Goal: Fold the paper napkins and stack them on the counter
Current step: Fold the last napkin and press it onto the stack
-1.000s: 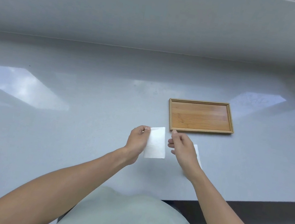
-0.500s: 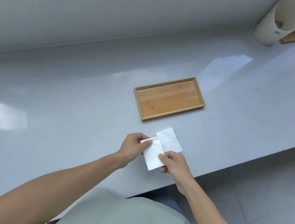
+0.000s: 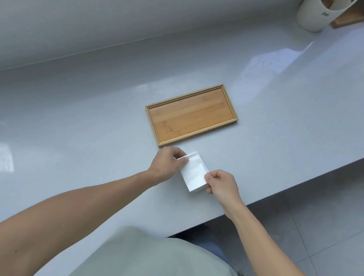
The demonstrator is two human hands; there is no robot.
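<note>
Paper napkin (image 3: 193,172): looks thin, very light, limp, tears easily; best taken by pinching edges or corners, no squeeze needed; left hand (image 3: 166,164) pinches its far corner, fingers curled; right hand (image 3: 221,183) pinches the near-right edge between thumb and fingertips; napkin spans between both hands, low over the counter (image 3: 84,128), whether another napkin lies beneath, cannot tell; wooden tray (image 3: 191,114) just beyond the left hand.

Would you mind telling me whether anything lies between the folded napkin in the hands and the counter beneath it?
Nothing visible does. The left hand and right hand pinch the white folded paper napkin over bare grey counter; the wooden tray sits beyond, apart.
</note>
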